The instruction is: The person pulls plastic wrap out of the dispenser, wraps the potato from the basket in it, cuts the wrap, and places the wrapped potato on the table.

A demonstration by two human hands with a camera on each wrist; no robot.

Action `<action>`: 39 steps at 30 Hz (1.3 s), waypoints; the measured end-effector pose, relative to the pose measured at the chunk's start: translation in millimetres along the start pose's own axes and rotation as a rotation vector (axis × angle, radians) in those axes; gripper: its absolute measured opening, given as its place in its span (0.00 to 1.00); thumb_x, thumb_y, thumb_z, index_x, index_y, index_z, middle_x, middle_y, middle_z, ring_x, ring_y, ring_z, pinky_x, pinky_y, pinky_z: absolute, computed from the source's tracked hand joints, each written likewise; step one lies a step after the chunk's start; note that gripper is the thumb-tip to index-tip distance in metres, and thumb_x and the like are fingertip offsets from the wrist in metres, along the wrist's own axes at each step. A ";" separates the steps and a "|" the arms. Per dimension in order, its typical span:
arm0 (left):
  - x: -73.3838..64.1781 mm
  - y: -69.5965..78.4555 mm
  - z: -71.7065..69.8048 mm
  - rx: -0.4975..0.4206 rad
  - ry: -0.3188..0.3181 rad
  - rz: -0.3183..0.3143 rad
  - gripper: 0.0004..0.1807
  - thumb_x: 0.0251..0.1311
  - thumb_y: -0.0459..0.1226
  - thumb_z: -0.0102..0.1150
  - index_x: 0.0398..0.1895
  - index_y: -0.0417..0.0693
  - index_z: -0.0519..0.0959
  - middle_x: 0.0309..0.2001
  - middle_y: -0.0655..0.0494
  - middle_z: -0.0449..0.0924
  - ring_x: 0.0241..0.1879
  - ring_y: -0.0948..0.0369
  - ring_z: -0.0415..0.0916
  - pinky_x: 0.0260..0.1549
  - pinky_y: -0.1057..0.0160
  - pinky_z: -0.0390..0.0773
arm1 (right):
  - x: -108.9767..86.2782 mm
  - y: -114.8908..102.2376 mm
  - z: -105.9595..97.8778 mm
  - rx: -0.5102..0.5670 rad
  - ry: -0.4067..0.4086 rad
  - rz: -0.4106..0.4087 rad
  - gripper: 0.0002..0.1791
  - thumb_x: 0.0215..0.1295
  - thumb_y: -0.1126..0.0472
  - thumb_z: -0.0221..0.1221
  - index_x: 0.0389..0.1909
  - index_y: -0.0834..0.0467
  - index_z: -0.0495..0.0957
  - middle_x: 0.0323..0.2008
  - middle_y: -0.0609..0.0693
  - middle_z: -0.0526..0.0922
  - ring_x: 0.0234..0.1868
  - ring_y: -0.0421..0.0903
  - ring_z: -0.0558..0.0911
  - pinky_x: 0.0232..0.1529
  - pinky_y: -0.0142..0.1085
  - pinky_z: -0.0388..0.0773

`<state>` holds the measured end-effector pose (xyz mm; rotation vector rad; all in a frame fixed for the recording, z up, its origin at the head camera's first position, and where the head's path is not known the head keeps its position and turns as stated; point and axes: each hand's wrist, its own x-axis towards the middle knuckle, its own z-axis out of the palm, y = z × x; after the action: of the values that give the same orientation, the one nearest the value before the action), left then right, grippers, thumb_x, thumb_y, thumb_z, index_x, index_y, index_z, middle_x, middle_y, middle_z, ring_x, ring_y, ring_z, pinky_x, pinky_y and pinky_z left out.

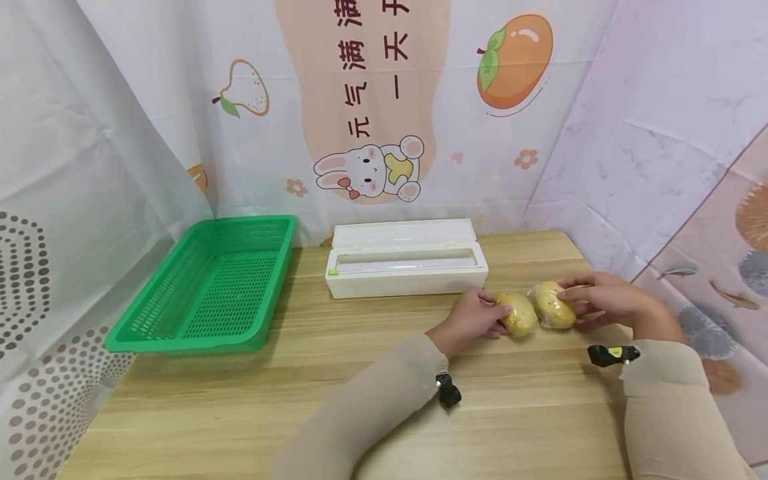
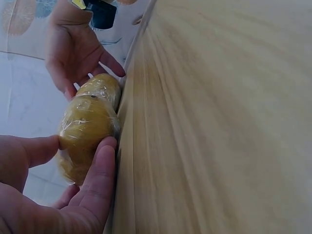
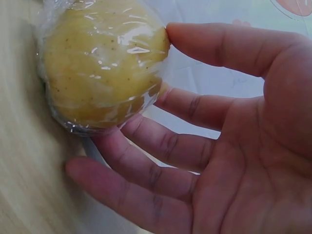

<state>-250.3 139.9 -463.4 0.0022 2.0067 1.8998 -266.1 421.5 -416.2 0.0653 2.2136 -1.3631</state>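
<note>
Two yellow potatoes wrapped in clear plastic film lie side by side at the table's right, their ends touching or nearly so. My left hand (image 1: 474, 315) pinches the left potato (image 1: 517, 315) between thumb and fingers; in the left wrist view that potato (image 2: 85, 131) sits low against the tabletop. Around the outer side of the right potato (image 1: 555, 305) is my right hand (image 1: 606, 300), its fingers spread and fairly straight. In the right wrist view its thumb and some fingertips touch the wrapped potato (image 3: 102, 63), while the lowest finger stays off it.
Behind the hands stands a white cling film dispenser (image 1: 408, 280), its lid raised and a roll inside. A green plastic basket (image 1: 273, 293) is at the table's left. Printed cloth (image 1: 390, 173) hangs along the back and sides of the wooden table (image 1: 492, 420).
</note>
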 end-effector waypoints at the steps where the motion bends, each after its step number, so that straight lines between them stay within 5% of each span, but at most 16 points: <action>1: 1.3 1.1 2.4 0.005 0.006 -0.004 0.17 0.62 0.36 0.73 0.47 0.45 0.74 0.29 0.54 0.87 0.29 0.50 0.89 0.24 0.62 0.86 | 0.7 0.5 -0.3 0.003 0.000 0.002 0.43 0.75 0.49 0.59 0.78 0.69 0.52 0.49 0.49 0.82 0.48 0.48 0.86 0.51 0.53 0.85; 27: 12.7 11.5 26.5 0.045 0.076 0.006 0.17 0.62 0.37 0.72 0.47 0.44 0.75 0.24 0.52 0.86 0.29 0.47 0.90 0.23 0.61 0.85 | 3.2 2.7 -7.3 -0.054 0.031 -0.044 0.41 0.78 0.50 0.56 0.77 0.72 0.53 0.56 0.54 0.79 0.47 0.43 0.83 0.51 0.48 0.86; 35: 8.1 17.3 26.6 0.161 0.074 -0.004 0.20 0.65 0.42 0.69 0.52 0.45 0.73 0.24 0.50 0.87 0.26 0.54 0.88 0.25 0.60 0.86 | -0.1 1.7 -9.7 -0.075 0.036 -0.044 0.43 0.77 0.47 0.56 0.79 0.69 0.52 0.58 0.57 0.77 0.49 0.43 0.81 0.52 0.48 0.86; 39: -1.2 22.2 12.1 0.363 0.011 0.061 0.21 0.65 0.44 0.68 0.55 0.46 0.74 0.26 0.56 0.86 0.25 0.60 0.85 0.25 0.63 0.83 | -5.8 -1.1 -9.0 -0.194 0.101 -0.116 0.41 0.78 0.45 0.54 0.78 0.68 0.56 0.64 0.67 0.75 0.55 0.49 0.81 0.53 0.48 0.85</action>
<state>-251.5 153.3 -441.9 0.1505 2.3535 1.5449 -265.2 429.8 -409.4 -0.0664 2.4571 -1.2214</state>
